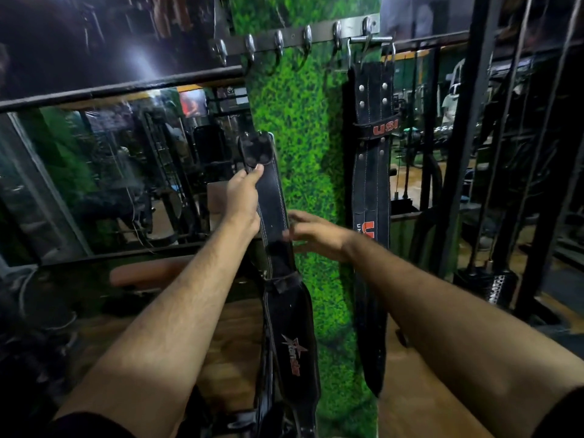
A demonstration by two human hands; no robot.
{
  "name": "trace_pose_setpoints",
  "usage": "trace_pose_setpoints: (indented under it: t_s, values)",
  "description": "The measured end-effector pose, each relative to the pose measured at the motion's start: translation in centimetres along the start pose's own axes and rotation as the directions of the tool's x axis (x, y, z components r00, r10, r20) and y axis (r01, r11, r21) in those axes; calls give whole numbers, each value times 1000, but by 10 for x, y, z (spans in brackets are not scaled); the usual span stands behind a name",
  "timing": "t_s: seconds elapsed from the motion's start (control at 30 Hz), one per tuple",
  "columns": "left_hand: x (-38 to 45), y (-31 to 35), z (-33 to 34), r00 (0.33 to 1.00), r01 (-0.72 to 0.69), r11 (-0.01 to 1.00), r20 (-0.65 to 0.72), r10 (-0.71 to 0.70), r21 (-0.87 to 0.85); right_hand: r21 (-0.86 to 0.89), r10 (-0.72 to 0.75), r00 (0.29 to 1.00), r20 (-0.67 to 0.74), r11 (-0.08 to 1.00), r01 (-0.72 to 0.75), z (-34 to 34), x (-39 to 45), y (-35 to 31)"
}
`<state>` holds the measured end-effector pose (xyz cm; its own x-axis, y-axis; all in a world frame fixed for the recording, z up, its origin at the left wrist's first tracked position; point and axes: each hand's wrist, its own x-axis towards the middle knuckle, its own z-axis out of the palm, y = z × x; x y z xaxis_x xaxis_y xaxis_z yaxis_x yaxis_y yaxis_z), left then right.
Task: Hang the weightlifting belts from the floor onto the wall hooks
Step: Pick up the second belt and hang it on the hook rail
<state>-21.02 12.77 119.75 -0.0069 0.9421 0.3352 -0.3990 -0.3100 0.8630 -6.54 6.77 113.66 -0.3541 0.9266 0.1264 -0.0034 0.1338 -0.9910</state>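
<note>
Against green grass-print wall [303,128], hanging already from hook rail [297,37]: USI belt [373,172]. Nearer, rising toward free hooks: second belt [284,298], upper end pinched by left hand [245,197]. Reaching in beside it, fingers spread, gripping nothing: right hand [316,235]. Risking a slip, likely from the light pinch plus dangling weight.

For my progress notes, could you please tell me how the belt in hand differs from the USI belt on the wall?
The held belt is off the hooks, gripped by the left hand; the USI belt hangs by its buckle from a hook. The held belt bears a red star logo, the other red USI lettering. Both are black leather.
</note>
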Motion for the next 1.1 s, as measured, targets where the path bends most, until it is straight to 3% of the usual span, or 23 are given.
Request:
trace_pose_setpoints:
  t_s: [0.1, 0.2, 0.4, 0.5, 0.6, 0.67, 0.77, 0.87, 1.03, 1.1]
  values:
    - [-7, -1, -2, 999, 30, 999, 25, -29, -29, 112, -83, 975, -208, 988, 108, 0, 12, -24]
    - [-10, -6, -1, 998, -7, 1000, 65, 8, -13, 112, -162, 923, -349, 971, 213, 1, 24, -46]
    - [-16, -10, 10, 994, 24, 990, 100, -39, 141, 146, -231, 846, -480, 930, 337, -10, 33, -79]
    - [-5, -9, 14, 989, -2, 953, 140, -43, 302, -22, -298, 830, -471, 945, 326, -29, 34, -83]
    - [11, -1, 32, 989, -146, 928, 29, 145, 342, -214, -395, 818, -418, 918, 334, -52, 34, -86]
    - [19, 7, 51, 982, -176, 922, -4, 189, 346, -283, -430, 819, -380, 897, 340, -66, 34, -88]
    - [33, 10, 79, 996, -86, 922, 6, 91, 376, -301, -456, 813, -362, 883, 361, -88, 36, -87]
    - [36, 8, 105, 1000, 22, 953, -16, -18, 302, -362, -491, 790, -366, 858, 366, -112, 37, -86]
    - [40, -1, 130, 979, -182, 928, -31, 203, 326, -427, -582, 670, -461, 807, 408, -137, 43, -93]
    - [42, 5, 134, 965, -238, 922, -31, 259, 307, -432, -592, 657, -468, 801, 414, -137, 46, -103]
